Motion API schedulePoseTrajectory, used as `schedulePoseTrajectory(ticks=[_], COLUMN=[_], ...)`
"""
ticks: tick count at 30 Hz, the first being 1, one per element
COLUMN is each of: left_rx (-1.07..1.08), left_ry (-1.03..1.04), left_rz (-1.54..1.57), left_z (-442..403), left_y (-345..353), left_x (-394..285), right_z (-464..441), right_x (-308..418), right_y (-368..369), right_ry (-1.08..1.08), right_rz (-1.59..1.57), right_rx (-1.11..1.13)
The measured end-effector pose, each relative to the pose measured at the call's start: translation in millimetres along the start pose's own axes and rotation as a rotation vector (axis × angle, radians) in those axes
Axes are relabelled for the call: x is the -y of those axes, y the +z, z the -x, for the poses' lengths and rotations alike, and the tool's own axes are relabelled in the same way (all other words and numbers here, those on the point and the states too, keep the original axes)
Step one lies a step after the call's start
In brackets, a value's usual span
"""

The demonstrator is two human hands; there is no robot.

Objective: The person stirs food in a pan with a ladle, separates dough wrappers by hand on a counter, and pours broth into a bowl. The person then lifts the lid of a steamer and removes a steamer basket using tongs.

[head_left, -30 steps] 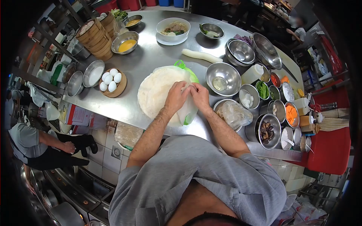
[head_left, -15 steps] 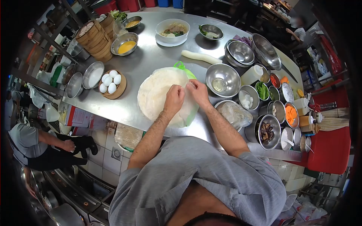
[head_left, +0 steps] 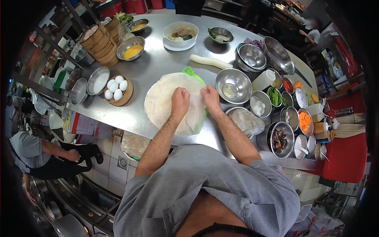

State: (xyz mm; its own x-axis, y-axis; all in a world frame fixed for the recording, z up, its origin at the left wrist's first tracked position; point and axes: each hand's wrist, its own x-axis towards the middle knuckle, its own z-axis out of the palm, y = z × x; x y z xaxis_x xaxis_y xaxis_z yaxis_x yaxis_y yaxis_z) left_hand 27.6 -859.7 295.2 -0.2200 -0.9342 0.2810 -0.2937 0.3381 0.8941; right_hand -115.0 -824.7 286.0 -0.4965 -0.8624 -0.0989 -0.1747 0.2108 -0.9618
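Sheets [head_left: 164,93] on tbl [head_left: 158,55], eggs [head_left: 118,94] in tray [head_left: 127,96] to L, noodle bowl [head_left: 167,32] behind, mushroom bowl [head_left: 289,149] front R.

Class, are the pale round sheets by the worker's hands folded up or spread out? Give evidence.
Spread out: the pale round sheets show a wide, rounded outline on the steel table.

The room is lit from overhead, and pale glare is thrown back by the steel bench [head_left: 156,61]. Beyond its far edge, red tubs [head_left: 139,5] and a blue tub [head_left: 169,4] are lined up on the floor. Its left end is flanked by metal rack posts [head_left: 50,42]. Off the near left corner, pale square tiles [head_left: 113,175] are broken by a drain [head_left: 122,162], with a dark stove [head_left: 87,207] set farther out. By the right end, a red chair [head_left: 345,152] is placed.
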Motion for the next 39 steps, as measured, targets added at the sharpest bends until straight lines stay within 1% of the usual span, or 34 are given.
schedulePoseTrajectory(ticks=[1,3,4,6,7,8,9,11,13,15,16,17,18,19,20,21,22,23,24,25,26,27,28,29,30,31,32,33,34,35,36,37,38,39], left_rx=[0.023,0.042,0.072,0.102,0.109,0.114,0.11,0.067,0.086,0.112,0.049,-0.014,-0.011,-0.057,-0.105,-0.106,-0.07,-0.034,-0.034,-0.01,0.016,0.018,-0.057,-0.134,-0.14,-0.214,-0.287,-0.292,-0.141,0.012,0.012,-0.047,-0.104,-0.101], left_ry=[-0.021,-0.045,-0.043,-0.038,-0.122,-0.205,-0.206,-0.142,-0.135,-0.122,-0.162,-0.202,-0.201,-0.194,-0.188,-0.188,-0.153,-0.118,-0.118,-0.179,-0.24,-0.236,-0.234,-0.23,-0.226,-0.175,-0.126,-0.128,-0.215,-0.297,-0.295,-0.296,-0.297,-0.296], left_rz=[-0.005,-0.008,0.002,0.012,0.027,0.041,0.04,-0.006,0.002,0.009,-0.03,-0.07,-0.072,-0.032,0.008,0.007,0.072,0.136,0.135,0.157,0.179,0.177,0.2,0.223,0.222,0.169,0.116,0.116,0.158,0.2,0.201,0.167,0.133,0.131], left_z=[3,4,3,0,-1,-3,-6,-16,-23,-24,-21,-17,-15,-11,-9,-8,-8,-7,-6,-7,-9,-10,-11,-13,-18,-23,-26,-29,-31,-33,-33,-30,-27,-24], left_y=[0,0,-1,-4,-5,-5,-4,-1,-2,-8,-10,-11,-10,-8,-7,-5,-3,-2,-2,-2,-3,-2,0,1,2,4,4,0,-6,-11,-14,-16,-16,-16], left_x=[-1,1,2,-8,-13,-20,-20,-19,-4,0,2,3,5,9,11,13,14,14,13,12,9,5,0,-2,0,0,1,3,6,9,11,13,15,16], right_z=[-2,-3,-6,-14,-15,-16,-17,-12,-10,-15,-18,-19,-21,-23,-22,-22,-24,-23,-24,-28,-34,-37,-37,-36,-36,-34,-33,-31,-29,-27,-27,-29,-33,-35], right_x=[0,3,6,12,14,17,21,25,25,12,5,1,-3,-6,-2,2,7,17,24,27,31,33,33,36,39,42,41,39,37,35,34,34,33,30], right_y=[1,4,6,8,8,8,9,12,13,11,9,7,7,7,7,7,7,9,12,15,19,20,20,20,21,22,24,25,25,25,24,21,17,16], right_ry=[0.0,-0.038,-0.037,-0.147,-0.147,-0.132,-0.117,-0.129,-0.14,-0.097,-0.097,-0.017,0.063,0.065,0.049,0.031,0.03,-0.117,-0.266,-0.267,-0.236,-0.205,-0.207,-0.151,-0.096,-0.1,-0.11,-0.119,-0.119,-0.13,-0.141,-0.143,-0.091,-0.037], right_rz=[-0.002,-0.126,-0.126,-0.009,-0.01,-0.002,0.006,0.001,-0.003,0.052,0.051,-0.025,-0.103,-0.106,-0.058,-0.009,-0.009,0.103,0.214,0.212,0.186,0.158,0.156,0.124,0.094,0.095,0.133,0.172,0.174,0.129,0.082,0.081,0.083,0.084], right_rx=[0.0,0.058,0.061,0.128,0.128,0.189,0.253,0.262,0.267,0.117,0.115,0.065,0.016,0.016,0.048,0.08,0.082,0.065,0.047,0.045,0.115,0.184,0.182,0.284,0.389,0.395,0.397,0.397,0.401,0.32,0.238,0.236,0.191,0.145])
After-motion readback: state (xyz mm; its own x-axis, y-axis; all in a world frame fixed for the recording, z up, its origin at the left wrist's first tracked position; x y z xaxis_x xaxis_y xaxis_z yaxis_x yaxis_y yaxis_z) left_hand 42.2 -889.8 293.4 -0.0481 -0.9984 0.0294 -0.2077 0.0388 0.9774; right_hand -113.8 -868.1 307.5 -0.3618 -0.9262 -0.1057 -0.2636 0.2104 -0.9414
